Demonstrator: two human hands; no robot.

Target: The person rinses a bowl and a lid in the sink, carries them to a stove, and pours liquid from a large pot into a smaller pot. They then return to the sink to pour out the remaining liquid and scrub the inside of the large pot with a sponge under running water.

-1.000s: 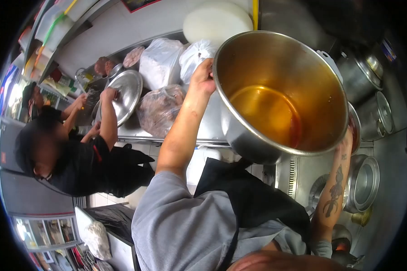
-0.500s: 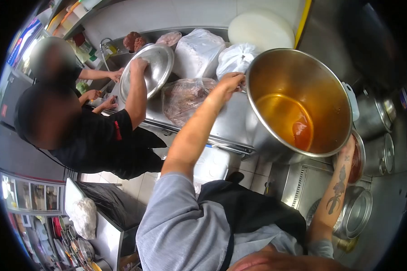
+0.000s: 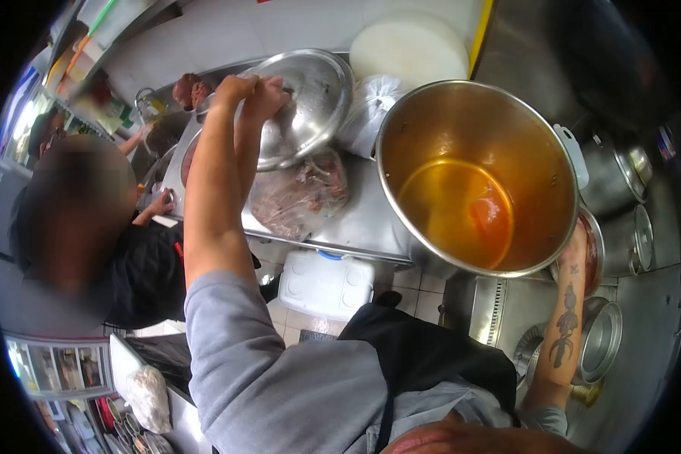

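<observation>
A large steel stockpot [image 3: 533,163] tilts toward me, with amber liquid and a reddish pool at its bottom. My right hand [image 3: 577,244] holds it low on the right side; the pot wall hides most of my fingers. My left hand [image 3: 237,86] is stretched out to the left, its fingers bent at the edge of a domed metal pot lid [image 3: 314,98]. Right beside it, a co-worker's hand [image 3: 268,96] grips the same lid near its middle. Below the lid lies a clear plastic bag of meat [image 3: 299,197] on the steel counter [image 3: 374,219].
Behind the pot stand a white round board [image 3: 408,49] and a white plastic bag [image 3: 371,106]. Steel pots [image 3: 617,234] line the right side. A white lidded box [image 3: 325,284] sits on the floor. A co-worker in black [image 3: 147,272] stands close at left.
My left hand has left the pot's rim and moved left to the lid. The co-worker's hand has brought the lid rightward, nearer the pot. My right hand stays on the pot.
</observation>
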